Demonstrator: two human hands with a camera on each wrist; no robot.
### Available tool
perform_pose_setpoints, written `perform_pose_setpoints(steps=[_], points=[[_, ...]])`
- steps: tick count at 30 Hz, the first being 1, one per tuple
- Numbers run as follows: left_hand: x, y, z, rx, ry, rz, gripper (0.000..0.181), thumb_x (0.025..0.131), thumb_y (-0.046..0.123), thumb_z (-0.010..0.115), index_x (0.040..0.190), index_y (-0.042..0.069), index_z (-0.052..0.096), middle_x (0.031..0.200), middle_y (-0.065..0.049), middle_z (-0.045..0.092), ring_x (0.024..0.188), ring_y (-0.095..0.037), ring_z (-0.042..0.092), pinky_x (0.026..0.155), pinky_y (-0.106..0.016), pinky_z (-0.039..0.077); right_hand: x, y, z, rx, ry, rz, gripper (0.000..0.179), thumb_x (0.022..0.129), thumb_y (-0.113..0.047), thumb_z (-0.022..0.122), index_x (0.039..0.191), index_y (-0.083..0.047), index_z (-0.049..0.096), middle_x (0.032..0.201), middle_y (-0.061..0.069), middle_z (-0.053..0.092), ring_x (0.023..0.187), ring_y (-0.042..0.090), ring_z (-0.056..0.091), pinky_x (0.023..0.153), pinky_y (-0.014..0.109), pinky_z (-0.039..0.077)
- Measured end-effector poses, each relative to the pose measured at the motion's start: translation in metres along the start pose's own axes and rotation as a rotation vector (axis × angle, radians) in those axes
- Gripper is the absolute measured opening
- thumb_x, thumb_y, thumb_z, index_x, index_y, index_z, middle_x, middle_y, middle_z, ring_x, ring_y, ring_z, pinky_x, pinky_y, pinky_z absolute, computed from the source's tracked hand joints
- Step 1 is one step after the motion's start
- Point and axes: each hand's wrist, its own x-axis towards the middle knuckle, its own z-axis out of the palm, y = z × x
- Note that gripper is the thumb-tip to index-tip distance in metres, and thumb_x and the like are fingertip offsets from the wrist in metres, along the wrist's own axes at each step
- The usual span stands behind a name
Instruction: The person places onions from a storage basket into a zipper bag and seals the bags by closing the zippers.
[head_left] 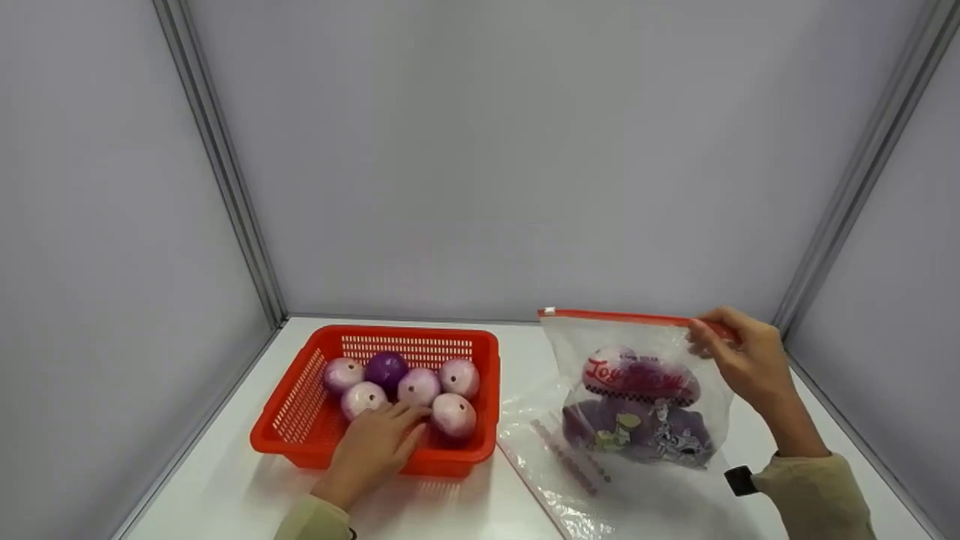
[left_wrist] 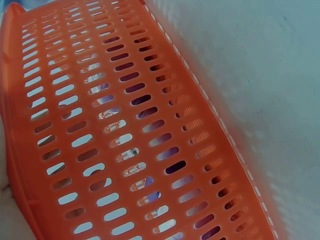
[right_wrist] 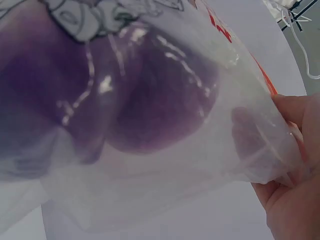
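Note:
Reaching over the near rim of a red plastic basket (head_left: 289, 448), my left hand (head_left: 379, 444) has its fingers among several purple-and-white toy onions; it is nearest the front ones (head_left: 454, 415). A darker purple onion (head_left: 386, 369) lies at the back. My right hand (head_left: 750, 364) grips the right top corner of a clear slider zip bag (head_left: 559, 341) with a red top strip and cartoon print. Purple onions (right_wrist: 165, 100) bulge inside the bag, blurred by the plastic. In the left wrist view, the slotted basket wall (left_wrist: 115, 130) hides the left fingers.
Another clear plastic bag (head_left: 555, 495) lies flat on the white table (head_left: 225, 495), partly under the upright one. Grey panels (head_left: 525, 165) close off the back and both sides. In the right wrist view, a white cable (right_wrist: 302, 50) shows at the top right.

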Motion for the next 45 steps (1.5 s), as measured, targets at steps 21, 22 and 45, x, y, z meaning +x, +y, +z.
perform_pose_setpoints(steps=[21, 22, 45], points=[[0.000, 0.002, -0.001, -0.024, -0.060, -0.043, 0.041, 0.109, 0.040, 0.047, 0.141, 0.020, 0.064, 0.145, -0.005, 0.064, 0.132, -0.035, 0.061, 0.114, -0.060, 0.044, 0.035, 0.093, -0.039, 0.067, 0.310, 0.406, 0.023, 0.102, -0.022, 0.067, 0.106, 0.000, 0.071, 0.077, -0.022, 0.068, 0.072, -0.006, 0.066, 0.067, 0.007, 0.050], [0.000, 0.002, -0.001, -0.026, -0.065, -0.045, 0.042, 0.109, 0.041, 0.047, 0.141, 0.021, 0.064, 0.145, -0.005, 0.064, 0.132, -0.035, 0.061, 0.114, -0.060, 0.044, 0.034, 0.098, -0.040, 0.127, 0.327, 0.440, 0.021, 0.102, -0.021, 0.067, 0.106, -0.001, 0.071, 0.077, -0.019, 0.069, 0.073, -0.005, 0.066, 0.067, 0.007, 0.050], [0.001, 0.000, -0.001, 0.000, -0.029, -0.017, 0.038, 0.107, 0.037, 0.051, 0.139, 0.023, 0.065, 0.144, -0.004, 0.064, 0.125, -0.037, 0.064, 0.110, -0.059, 0.048, -0.038, 0.178, -0.075, 0.546, 0.498, 0.961, 0.011, 0.104, -0.032, 0.061, 0.101, -0.021, 0.064, 0.080, -0.016, 0.064, 0.072, 0.000, 0.061, 0.056, 0.018, 0.055]])
